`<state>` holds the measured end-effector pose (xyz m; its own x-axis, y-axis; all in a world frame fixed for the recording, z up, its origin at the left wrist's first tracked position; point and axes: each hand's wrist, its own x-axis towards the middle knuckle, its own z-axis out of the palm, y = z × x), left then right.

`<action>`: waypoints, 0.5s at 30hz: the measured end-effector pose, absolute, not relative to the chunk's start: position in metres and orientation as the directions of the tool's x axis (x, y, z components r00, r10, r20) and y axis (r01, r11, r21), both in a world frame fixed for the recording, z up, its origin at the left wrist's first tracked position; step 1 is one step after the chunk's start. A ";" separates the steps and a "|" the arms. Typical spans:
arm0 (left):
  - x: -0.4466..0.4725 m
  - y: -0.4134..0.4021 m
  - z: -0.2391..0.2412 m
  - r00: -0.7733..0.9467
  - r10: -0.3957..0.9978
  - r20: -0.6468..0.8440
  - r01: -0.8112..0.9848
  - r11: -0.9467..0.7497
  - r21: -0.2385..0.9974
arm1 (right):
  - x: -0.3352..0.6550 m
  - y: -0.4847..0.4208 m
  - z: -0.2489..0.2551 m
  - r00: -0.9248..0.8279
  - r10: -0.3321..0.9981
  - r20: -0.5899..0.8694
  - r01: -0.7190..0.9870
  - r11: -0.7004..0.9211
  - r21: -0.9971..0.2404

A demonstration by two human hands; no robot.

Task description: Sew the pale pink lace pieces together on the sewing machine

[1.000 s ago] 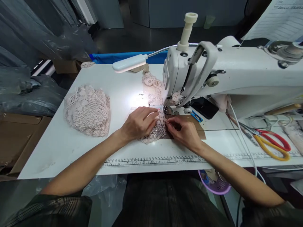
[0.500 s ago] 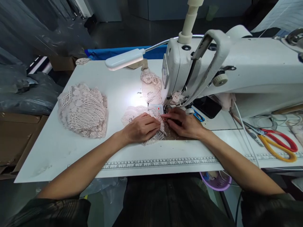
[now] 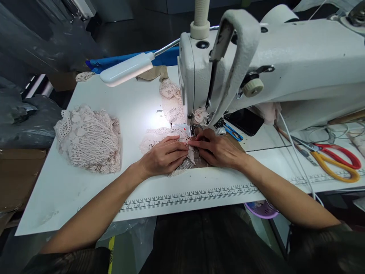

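A pale pink lace piece [image 3: 154, 137] lies on the bed of the white sewing machine [image 3: 219, 72], just in front of the needle area. My left hand [image 3: 167, 155] rests on this lace, fingers bent and closed on its edge. From the other side my right hand [image 3: 216, 149] pinches the same edge, its fingertips almost meeting the left ones. The machine head and my fingers hide part of the presser foot. Behind the needle, another stretch of lace [image 3: 172, 104] trails away over the table.
Left on the white table [image 3: 137, 102] sits a bundle of lace [image 3: 89, 140]. A lit lamp [image 3: 128, 69] hangs above. Right of my hands are blue thread snips [image 3: 234, 132], a black phone [image 3: 246, 121] and scissors with red and yellow handles [image 3: 338, 161]. A printed ruler [image 3: 182, 198] runs along the front.
The view has shifted, so the machine and lamp appear further left and larger. My right fingertips have come closer to the left ones at the lace edge.
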<state>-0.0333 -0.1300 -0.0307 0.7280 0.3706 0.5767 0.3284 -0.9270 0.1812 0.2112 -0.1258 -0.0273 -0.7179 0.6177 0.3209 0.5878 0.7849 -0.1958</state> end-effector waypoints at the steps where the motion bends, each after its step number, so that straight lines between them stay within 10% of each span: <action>1: -0.033 -0.130 -0.031 0.729 0.372 0.574 0.330 -0.927 0.181 | 0.212 -0.126 -0.028 -0.720 0.611 0.330 0.579 0.790 -0.200; 15: -0.028 -0.132 -0.026 0.778 0.364 0.513 0.378 -0.922 0.081 | 0.207 -0.129 -0.032 -0.636 0.734 0.239 0.648 0.675 -0.353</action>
